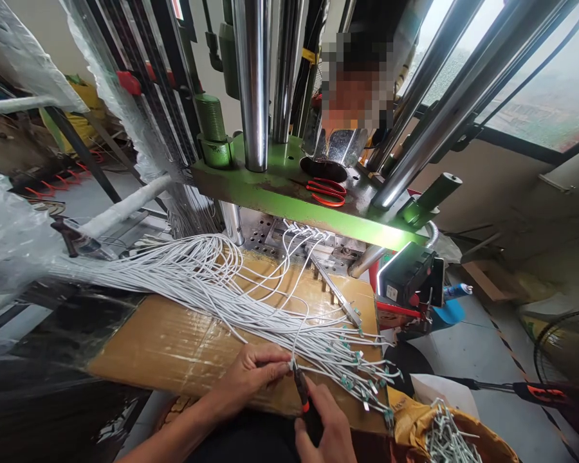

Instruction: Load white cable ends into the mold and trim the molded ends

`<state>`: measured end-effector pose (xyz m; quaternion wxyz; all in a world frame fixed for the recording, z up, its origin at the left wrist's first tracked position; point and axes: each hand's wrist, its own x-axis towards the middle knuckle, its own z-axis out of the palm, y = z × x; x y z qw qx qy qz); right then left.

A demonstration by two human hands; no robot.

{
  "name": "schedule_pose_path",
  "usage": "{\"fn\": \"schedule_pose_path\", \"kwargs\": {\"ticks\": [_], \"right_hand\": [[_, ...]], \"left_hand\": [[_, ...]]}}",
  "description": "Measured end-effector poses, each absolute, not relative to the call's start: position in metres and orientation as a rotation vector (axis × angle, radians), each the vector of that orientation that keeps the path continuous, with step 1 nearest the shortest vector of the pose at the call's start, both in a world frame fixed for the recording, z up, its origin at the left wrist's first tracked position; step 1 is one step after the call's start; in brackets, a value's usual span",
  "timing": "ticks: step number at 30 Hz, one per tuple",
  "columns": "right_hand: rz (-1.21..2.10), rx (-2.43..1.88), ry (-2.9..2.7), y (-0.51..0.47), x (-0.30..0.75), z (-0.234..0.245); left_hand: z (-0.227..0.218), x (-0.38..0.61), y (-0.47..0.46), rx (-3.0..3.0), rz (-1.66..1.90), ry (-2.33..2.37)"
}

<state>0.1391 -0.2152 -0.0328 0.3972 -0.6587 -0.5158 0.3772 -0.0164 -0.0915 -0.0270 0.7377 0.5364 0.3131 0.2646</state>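
My left hand [257, 372] pinches the end of one white cable [297, 333] between thumb and fingers, low over the front of the brown board [149, 341]. Closed around the dark, orange-marked handles of a pair of cutting pliers [301, 387] is my right hand [325, 427]. The pliers' tips meet the cable end just beside my left fingertips; whether the jaws are closed cannot be made out. Behind both hands a thick bundle of white cables [193, 273] runs across the board. Its right-hand ends carry small green and metal plug parts [350, 382].
A green press plate [270, 196] with steel columns stands ahead, red-handled scissors [327, 191] on it. White cables lead into the mould [309, 233] below. A metal bar [335, 292] lies on the board. At lower right is a yellow bag [410, 424] of white scraps [451, 437].
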Motion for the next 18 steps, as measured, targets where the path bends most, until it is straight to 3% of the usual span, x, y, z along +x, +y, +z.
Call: {"fn": "schedule_pose_path", "kwargs": {"ticks": [4, 9, 11, 16, 18], "right_hand": [[0.629, -1.774, -1.466, -0.221, 0.138, -0.042], [0.552, -1.852, -1.484, -0.223, 0.137, -0.045], [0.712, -1.797, -1.394, -0.219, 0.133, -0.041], [1.545, -1.438, -0.894, -0.209, 0.130, -0.028], [1.666, -1.325, -0.798, -0.208, 0.132, -0.025]], "left_hand": [[-0.030, -0.016, -0.094, 1.183, 0.550, 0.719], [-0.009, -0.007, -0.098, 0.723, 0.582, 0.786], [0.000, -0.001, -0.100, 0.517, 0.653, 0.752], [0.003, 0.005, -0.101, 0.291, 0.711, 0.598], [0.000, 0.004, -0.102, 0.286, 0.711, 0.580]]}}
